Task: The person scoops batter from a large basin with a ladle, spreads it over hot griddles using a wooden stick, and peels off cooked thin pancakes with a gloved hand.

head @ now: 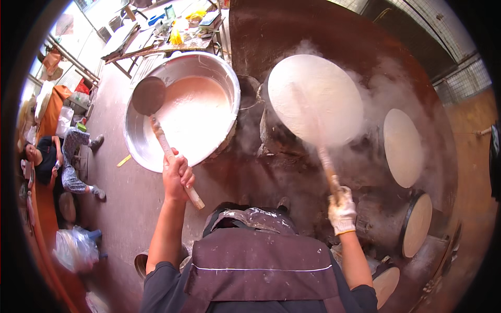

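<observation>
My bare left hand [178, 172] grips the wooden handle of a ladle [148, 95], whose round bowl is over the left side of a large metal basin [235, 84]. Inside the basin is a pale, whitish batter [199, 105]. My right hand [342, 209], in a stained white glove, is closed around a wooden handle [325, 162] that reaches over a round griddle. A pale layer [328, 90] covers the griddle and steam rises around it. Steam and blur hide the far end of the right-hand tool.
Several more round griddles, including one at the right [403, 148] and one lower down [418, 225], curve around my right side. A cluttered table [156, 49] stands beyond the basin. At the left a person [47, 156] sits near a plastic bag [76, 248].
</observation>
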